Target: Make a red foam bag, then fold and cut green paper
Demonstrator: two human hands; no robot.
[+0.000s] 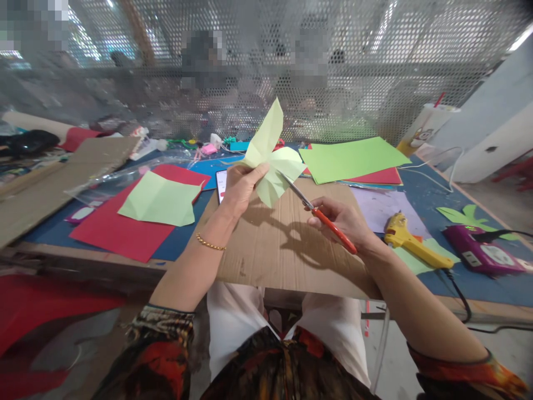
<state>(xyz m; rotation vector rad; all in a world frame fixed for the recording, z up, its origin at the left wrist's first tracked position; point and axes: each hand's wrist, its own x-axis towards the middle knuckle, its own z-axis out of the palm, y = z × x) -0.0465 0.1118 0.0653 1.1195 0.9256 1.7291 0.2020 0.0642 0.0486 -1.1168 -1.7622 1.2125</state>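
Observation:
In the head view my left hand [244, 186] pinches a pale green paper flower [266, 133] near its centre, above a sheet of brown cardboard [266, 250]. The flower's pointed petals spread upward, right and down. My right hand [339, 219] is wrapped round orange-handled scissors [333, 229]. Their metal blades point up and left and reach the flower's right-hand petals; whether they are parted I cannot tell. Behind my left wrist a phone [221, 186] with a lit screen is partly hidden.
To the left, pale green paper [160, 199] lies over red paper [120, 228]. Bright green sheets [353, 158] are stacked at the back right. A yellow glue gun [412, 241], a purple power strip [483, 250] and a drink cup [428, 128] stand at the right. Metal mesh [258, 83] rises behind.

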